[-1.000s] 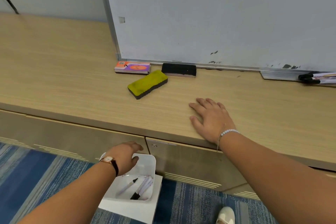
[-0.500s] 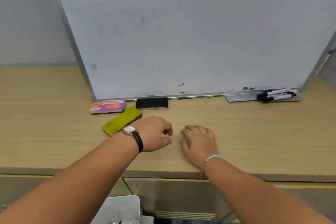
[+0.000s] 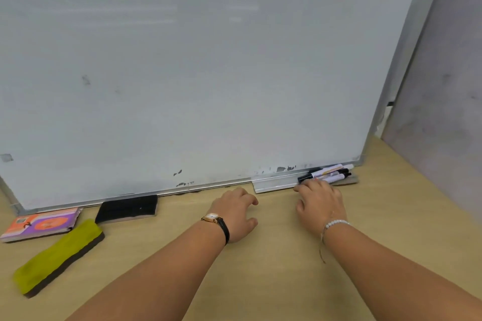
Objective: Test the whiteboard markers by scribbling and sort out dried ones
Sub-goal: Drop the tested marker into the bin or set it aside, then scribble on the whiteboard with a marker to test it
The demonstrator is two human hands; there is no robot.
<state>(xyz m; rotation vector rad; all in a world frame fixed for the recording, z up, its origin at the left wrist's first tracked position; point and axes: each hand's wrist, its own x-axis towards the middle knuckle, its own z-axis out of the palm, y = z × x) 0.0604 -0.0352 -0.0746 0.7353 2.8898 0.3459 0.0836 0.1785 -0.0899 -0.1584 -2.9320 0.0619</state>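
A large whiteboard (image 3: 208, 73) leans on the wooden counter (image 3: 287, 281), with a few dark smudges near its bottom edge. Several white markers with black caps (image 3: 329, 174) lie on the metal tray (image 3: 273, 184) at the board's lower right. My right hand (image 3: 319, 203) hovers just in front of the markers, fingers loosely spread, its fingertips at the nearest marker's cap; it holds nothing. My left hand (image 3: 236, 212), with a wristwatch, is over the counter to the left, fingers loosely curled and empty.
Left of my hands lie a black eraser (image 3: 127, 208), a yellow-green eraser (image 3: 58, 255) and an orange-purple eraser (image 3: 41, 224) by the board's base. A grey wall (image 3: 443, 86) stands close on the right.
My view has risen and shifted right. Both hands moved right along the counter; the right one reached the marker tray. The white bin of markers on the floor is out of view.
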